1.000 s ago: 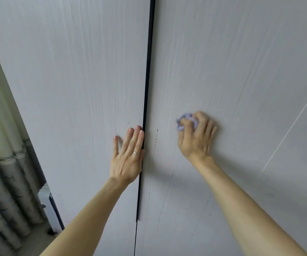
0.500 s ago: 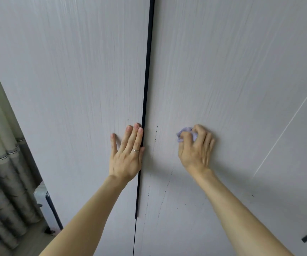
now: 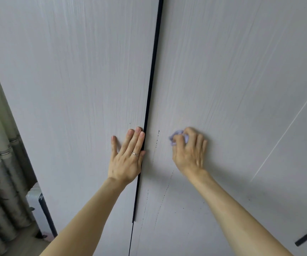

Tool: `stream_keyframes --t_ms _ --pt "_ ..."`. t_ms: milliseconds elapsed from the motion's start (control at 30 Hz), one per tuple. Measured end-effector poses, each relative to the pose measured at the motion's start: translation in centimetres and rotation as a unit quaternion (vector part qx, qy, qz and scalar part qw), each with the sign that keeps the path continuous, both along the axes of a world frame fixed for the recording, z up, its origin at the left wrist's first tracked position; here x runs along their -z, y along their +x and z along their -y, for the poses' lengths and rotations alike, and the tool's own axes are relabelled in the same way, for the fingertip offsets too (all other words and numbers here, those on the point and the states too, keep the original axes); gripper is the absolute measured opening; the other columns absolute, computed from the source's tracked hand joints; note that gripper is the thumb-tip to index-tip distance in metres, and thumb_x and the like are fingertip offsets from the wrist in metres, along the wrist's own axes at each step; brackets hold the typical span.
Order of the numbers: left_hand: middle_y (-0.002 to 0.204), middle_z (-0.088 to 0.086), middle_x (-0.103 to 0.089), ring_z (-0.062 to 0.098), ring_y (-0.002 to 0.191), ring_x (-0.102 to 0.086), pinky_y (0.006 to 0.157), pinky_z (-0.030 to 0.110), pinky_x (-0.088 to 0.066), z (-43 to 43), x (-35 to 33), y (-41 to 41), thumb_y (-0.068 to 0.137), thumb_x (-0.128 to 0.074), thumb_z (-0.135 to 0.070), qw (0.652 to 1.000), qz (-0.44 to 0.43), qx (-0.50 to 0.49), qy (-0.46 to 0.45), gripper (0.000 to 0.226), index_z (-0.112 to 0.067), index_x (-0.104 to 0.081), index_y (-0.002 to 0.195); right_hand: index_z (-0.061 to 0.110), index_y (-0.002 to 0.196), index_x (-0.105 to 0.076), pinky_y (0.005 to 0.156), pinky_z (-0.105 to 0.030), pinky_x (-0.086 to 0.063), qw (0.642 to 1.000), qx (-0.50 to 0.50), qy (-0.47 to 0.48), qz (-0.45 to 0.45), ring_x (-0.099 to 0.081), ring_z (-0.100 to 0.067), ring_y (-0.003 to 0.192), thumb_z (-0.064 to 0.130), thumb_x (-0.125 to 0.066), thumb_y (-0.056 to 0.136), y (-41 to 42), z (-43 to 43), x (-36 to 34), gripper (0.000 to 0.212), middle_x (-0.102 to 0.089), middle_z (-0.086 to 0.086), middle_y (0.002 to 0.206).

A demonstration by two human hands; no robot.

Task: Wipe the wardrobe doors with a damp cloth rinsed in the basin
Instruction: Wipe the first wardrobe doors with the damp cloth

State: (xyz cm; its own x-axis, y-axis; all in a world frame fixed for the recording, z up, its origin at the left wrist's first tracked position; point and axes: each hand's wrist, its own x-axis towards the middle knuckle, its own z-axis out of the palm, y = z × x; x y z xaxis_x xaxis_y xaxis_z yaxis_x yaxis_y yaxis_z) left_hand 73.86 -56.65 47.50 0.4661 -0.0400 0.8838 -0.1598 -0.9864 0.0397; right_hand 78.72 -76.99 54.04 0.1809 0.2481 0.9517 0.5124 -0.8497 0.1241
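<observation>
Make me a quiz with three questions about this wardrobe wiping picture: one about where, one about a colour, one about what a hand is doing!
1. Where does the left hand rest?
A) on the left door, beside the dark gap
B) on the floor
C) on a table

2. What colour is the cloth?
A) red
B) pale purple
C) green

3. What is the right hand doing?
A) lying flat
B) gripping the cloth against the right door
C) hanging down

Answers: 1 A, its straight fingers lie next to the gap. 2 B, lilac fabric peeks out. 3 B, its fingers curl round the cloth.
</observation>
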Motion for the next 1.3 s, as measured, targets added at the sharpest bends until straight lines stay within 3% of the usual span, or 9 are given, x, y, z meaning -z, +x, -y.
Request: stream_keyframes --t_ms 133,367,500,600,700,900,1033,1167,1300 --pt "0.169 -0.008 -0.003 0.013 0.155 -0.008 0.122 0.058 -0.008 -0.7 0.3 -0.2 0.110 -0.022 -0.034 1.000 0.005 0.014 0.008 0.057 -0.021 -0.003 0.162 0.023 0.086 -0.060 0.070 -0.034 -0.024 0.984 -0.025 -0.171 -0.040 -0.046 -0.027 0.080 0.019 -0.051 0.082 -0.8 0.0 3.1 0.011 -0.043 -0.001 0.109" --pt "0.169 -0.008 0.000 0.011 0.155 -0.005 0.121 0.058 -0.007 -1.2 0.3 0.7 0.109 -0.020 -0.035 0.999 0.023 0.013 0.028 0.058 -0.021 -0.002 0.162 0.017 0.088 -0.057 0.069 -0.035 -0.021 0.995 -0.038 0.055 0.073 -0.039 -0.026 0.085 0.017 -0.047 0.093 0.2 -5.1 -9.4 0.011 -0.042 -0.006 0.111" --pt "0.169 -0.008 0.000 0.011 0.155 -0.004 0.121 0.057 -0.005 -1.4 0.8 1.2 0.108 -0.020 -0.036 0.998 0.042 0.007 0.038 0.058 -0.021 -0.003 0.162 0.020 0.096 -0.052 0.067 -0.037 -0.027 0.993 -0.059 -0.065 0.079 -0.045 -0.027 0.084 0.021 -0.044 0.097 0.2 -5.0 -0.2 0.008 -0.046 -0.010 0.116" --pt "0.169 -0.008 -0.001 0.011 0.155 -0.006 0.121 0.055 -0.002 -1.6 0.8 1.5 0.107 -0.025 -0.035 0.998 0.041 0.016 0.040 0.060 -0.021 -0.004 0.162 0.023 0.100 -0.056 0.073 -0.039 -0.035 0.973 -0.031 -0.226 0.020 -0.056 -0.028 0.081 0.022 -0.067 0.083 -0.1 -3.1 9.2 0.020 -0.048 -0.005 0.117" --pt "0.169 -0.008 -0.003 0.011 0.155 -0.007 0.121 0.055 -0.004 -1.8 0.6 1.2 0.106 -0.030 -0.035 0.998 0.036 0.006 0.054 0.062 -0.021 -0.006 0.162 0.026 0.103 -0.057 0.075 -0.037 -0.035 0.971 -0.032 -0.236 -0.009 -0.053 -0.025 0.083 0.023 -0.070 0.080 -0.5 -2.8 9.6 0.026 -0.048 -0.002 0.115" --pt "0.169 -0.007 -0.007 0.013 0.154 -0.014 0.119 0.059 -0.013 -1.6 -0.4 -0.1 0.108 -0.030 -0.032 0.999 -0.005 0.022 0.038 0.059 -0.020 -0.011 0.162 0.020 0.107 -0.053 0.074 -0.039 -0.032 0.999 -0.050 -0.002 0.005 -0.047 -0.031 0.093 0.017 -0.044 0.096 -1.4 -4.9 -3.5 0.015 -0.045 -0.011 0.119" --pt "0.167 -0.001 -0.019 0.016 0.154 -0.017 0.120 0.060 -0.017 -2.0 -1.5 -2.5 0.096 -0.055 -0.019 0.996 -0.044 0.068 0.037 0.070 -0.015 -0.025 0.159 0.014 0.113 -0.052 0.082 -0.041 -0.038 0.992 -0.058 0.105 0.036 -0.049 -0.035 0.096 0.002 -0.047 0.093 -1.2 -6.2 -8.4 0.023 -0.045 -0.015 0.120" --pt "0.167 0.000 -0.018 0.017 0.154 -0.017 0.121 0.056 -0.018 -4.5 -1.8 -4.9 0.079 -0.067 -0.010 0.995 -0.071 0.055 0.033 0.088 -0.015 -0.029 0.158 0.017 0.114 -0.054 0.075 -0.043 -0.050 0.999 -0.023 -0.039 -0.020 -0.050 -0.035 0.091 0.005 -0.047 0.095 -2.3 -4.9 1.7 0.024 -0.046 -0.013 0.123" --pt "0.168 0.001 -0.014 0.020 0.155 -0.015 0.122 0.056 -0.008 -7.4 -1.8 -6.0 0.072 -0.073 -0.010 0.995 -0.099 -0.011 0.015 0.099 -0.018 -0.026 0.159 0.027 0.107 -0.056 0.063 -0.036 -0.053 0.965 -0.008 -0.156 -0.210 -0.049 -0.026 0.087 -0.012 -0.059 0.061 -5.9 -2.8 10.4 0.059 -0.045 0.002 0.116"
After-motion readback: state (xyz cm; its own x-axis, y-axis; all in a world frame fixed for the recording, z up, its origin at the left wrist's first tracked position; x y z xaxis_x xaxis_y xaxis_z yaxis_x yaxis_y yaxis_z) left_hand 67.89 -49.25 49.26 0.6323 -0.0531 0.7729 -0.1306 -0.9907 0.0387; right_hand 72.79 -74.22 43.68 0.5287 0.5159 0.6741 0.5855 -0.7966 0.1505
